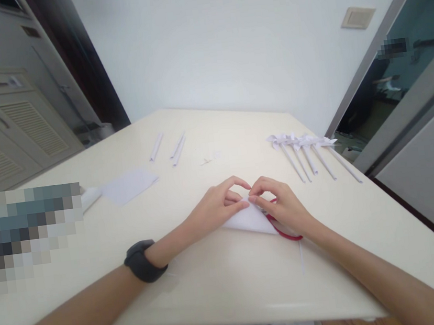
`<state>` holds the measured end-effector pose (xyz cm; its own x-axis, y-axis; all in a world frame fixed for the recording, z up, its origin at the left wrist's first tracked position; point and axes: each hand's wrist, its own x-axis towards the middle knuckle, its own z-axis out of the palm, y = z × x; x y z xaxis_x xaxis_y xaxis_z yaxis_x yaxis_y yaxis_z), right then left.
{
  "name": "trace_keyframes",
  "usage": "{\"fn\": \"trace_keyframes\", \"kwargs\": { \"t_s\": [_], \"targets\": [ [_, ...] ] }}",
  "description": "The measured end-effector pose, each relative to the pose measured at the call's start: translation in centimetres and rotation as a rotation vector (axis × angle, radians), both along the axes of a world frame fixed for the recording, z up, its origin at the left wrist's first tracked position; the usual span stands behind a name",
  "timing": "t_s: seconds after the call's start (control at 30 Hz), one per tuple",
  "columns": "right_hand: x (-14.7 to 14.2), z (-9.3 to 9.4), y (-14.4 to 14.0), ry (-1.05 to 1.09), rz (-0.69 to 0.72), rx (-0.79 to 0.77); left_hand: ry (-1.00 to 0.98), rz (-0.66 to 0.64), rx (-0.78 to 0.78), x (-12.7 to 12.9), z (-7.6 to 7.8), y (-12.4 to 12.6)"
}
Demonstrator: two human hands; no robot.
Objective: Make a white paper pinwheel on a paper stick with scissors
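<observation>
A folded piece of white paper (250, 220) lies on the table in front of me, its lower edge spread out flat. My left hand (227, 199) has its thumb pressed on the paper's upper corner, with the fingers curled behind it. From the other side, my right hand (279, 199) pinches the same corner between thumb and forefinger. Red-handled scissors (289, 234) lie partly under my right hand and beside the paper; their blades are mostly hidden.
Several paper pinwheels (303, 141) on rolled sticks lie at the right. Three paper tubes (155, 148) are at the back left, near white paper sheets (131, 186). Small scraps (208, 159) lie mid-table. The white table (224, 288) meets a wall behind. A pixelated patch covers the left edge.
</observation>
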<state>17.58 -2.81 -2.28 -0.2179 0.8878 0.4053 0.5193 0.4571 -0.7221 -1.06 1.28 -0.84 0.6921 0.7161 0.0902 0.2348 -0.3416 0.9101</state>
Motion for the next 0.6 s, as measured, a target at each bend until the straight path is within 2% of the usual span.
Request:
{"fn": "trace_keyframes", "kwargs": {
  "t_s": [0.23,0.6],
  "targets": [
    [-0.1,0.0,0.0,0.005,0.004,-0.006,-0.017,0.003,0.037,0.2,-0.8,0.2],
    [0.1,0.0,0.1,0.05,0.019,-0.046,-0.011,0.03,0.027,-0.1,0.8,-0.3]
  ]
}}
